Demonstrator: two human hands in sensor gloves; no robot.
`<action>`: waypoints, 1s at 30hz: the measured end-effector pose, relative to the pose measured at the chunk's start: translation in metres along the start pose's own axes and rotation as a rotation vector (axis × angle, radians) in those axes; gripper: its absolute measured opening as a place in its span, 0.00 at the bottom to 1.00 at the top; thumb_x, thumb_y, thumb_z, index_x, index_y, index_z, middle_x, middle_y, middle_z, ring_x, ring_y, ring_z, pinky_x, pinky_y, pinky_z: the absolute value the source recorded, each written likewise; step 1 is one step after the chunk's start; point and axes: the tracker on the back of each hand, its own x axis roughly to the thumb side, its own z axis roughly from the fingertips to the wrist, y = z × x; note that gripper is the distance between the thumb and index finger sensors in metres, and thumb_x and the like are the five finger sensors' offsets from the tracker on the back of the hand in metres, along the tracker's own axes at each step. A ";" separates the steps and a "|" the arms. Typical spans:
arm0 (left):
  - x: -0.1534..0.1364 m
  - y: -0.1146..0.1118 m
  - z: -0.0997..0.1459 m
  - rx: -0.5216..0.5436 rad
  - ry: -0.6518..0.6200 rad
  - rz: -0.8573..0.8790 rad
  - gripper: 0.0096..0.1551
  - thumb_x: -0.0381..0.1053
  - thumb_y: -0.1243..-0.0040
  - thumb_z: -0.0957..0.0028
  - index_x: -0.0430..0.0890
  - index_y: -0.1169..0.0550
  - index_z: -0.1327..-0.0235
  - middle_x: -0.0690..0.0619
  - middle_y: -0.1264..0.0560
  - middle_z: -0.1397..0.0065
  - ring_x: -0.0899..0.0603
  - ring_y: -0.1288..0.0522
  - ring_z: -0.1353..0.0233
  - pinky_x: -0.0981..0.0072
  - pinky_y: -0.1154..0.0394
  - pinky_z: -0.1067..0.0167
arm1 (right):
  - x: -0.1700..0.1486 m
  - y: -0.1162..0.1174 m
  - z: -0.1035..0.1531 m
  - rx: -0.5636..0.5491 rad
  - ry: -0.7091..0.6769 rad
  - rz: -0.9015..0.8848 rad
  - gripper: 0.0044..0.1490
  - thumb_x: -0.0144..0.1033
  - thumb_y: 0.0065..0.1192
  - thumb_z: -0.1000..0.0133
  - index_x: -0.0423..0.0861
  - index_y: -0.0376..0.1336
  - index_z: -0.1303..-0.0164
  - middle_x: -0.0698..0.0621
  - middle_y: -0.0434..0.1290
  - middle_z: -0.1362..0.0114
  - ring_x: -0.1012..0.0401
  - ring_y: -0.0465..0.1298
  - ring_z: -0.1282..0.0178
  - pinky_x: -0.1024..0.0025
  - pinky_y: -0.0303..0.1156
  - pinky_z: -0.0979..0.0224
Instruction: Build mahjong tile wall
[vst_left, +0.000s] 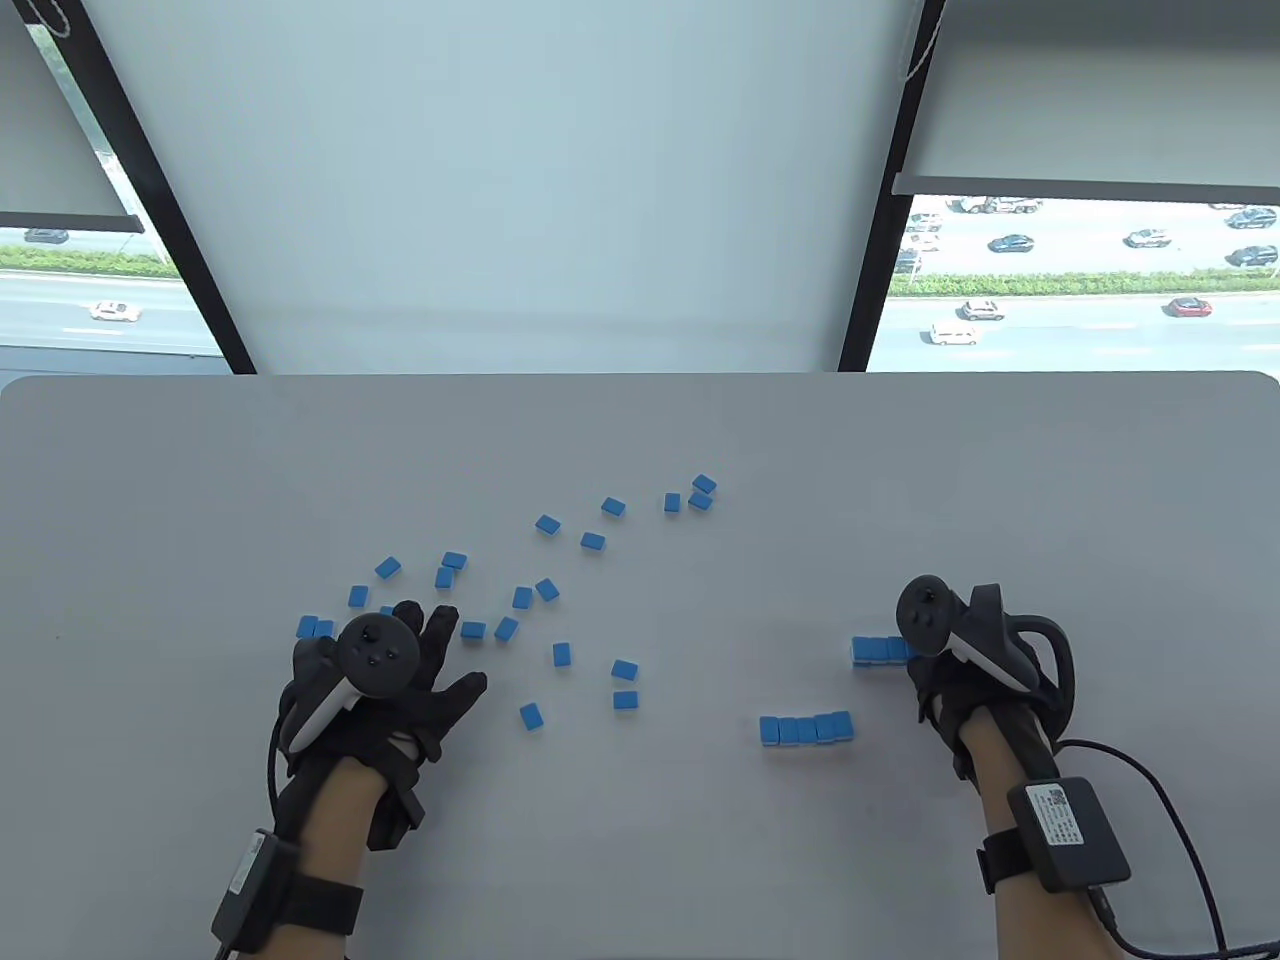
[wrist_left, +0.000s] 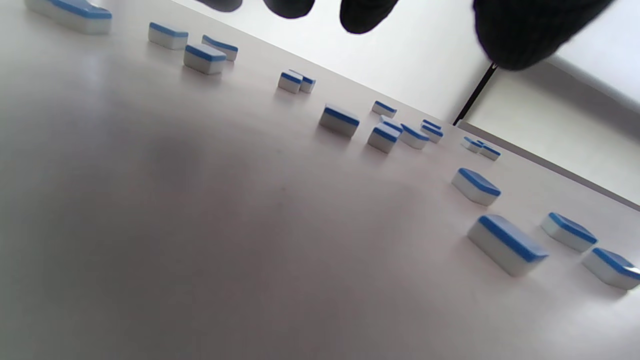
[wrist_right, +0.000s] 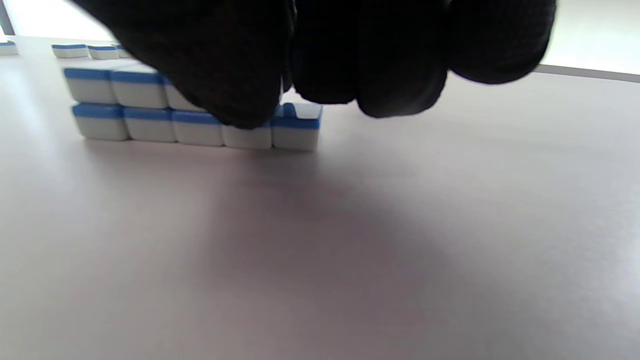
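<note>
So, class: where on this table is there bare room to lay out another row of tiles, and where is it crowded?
Bare: the far strip of the table beyond the loose tiles, and the near middle between the left hand and the five-tile row. Crowded: around the left hand and by the right hand at its row.

The tiles (wrist_left: 507, 244) are blue over white; the tabletop (vst_left: 900, 480) is plain pale grey; both gloves (vst_left: 420, 700) are black.

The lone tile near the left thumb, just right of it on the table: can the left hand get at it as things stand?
Probably yes. The left hand lies flat with fingers spread, holding nothing, and bare table lies between its thumb and the lone tile. No other tile blocks that path.
</note>
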 end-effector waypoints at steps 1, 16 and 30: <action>0.000 0.000 0.000 0.001 -0.001 0.002 0.51 0.74 0.48 0.55 0.58 0.45 0.18 0.48 0.52 0.13 0.28 0.53 0.18 0.23 0.60 0.33 | 0.000 0.000 0.000 0.000 0.000 0.000 0.35 0.41 0.74 0.51 0.56 0.63 0.32 0.51 0.73 0.40 0.51 0.77 0.49 0.51 0.74 0.41; 0.003 0.005 0.002 0.028 -0.014 0.009 0.51 0.74 0.47 0.55 0.58 0.45 0.18 0.49 0.52 0.13 0.28 0.53 0.18 0.23 0.60 0.33 | 0.018 -0.041 0.010 -0.066 0.019 -0.092 0.43 0.48 0.73 0.51 0.51 0.58 0.27 0.50 0.71 0.32 0.47 0.77 0.39 0.46 0.72 0.35; 0.004 0.003 0.000 0.011 -0.027 0.013 0.51 0.74 0.48 0.55 0.59 0.45 0.18 0.49 0.52 0.13 0.28 0.53 0.18 0.23 0.60 0.33 | 0.174 -0.084 -0.100 0.016 -0.126 0.121 0.47 0.50 0.73 0.51 0.55 0.53 0.24 0.52 0.65 0.23 0.47 0.73 0.29 0.44 0.69 0.30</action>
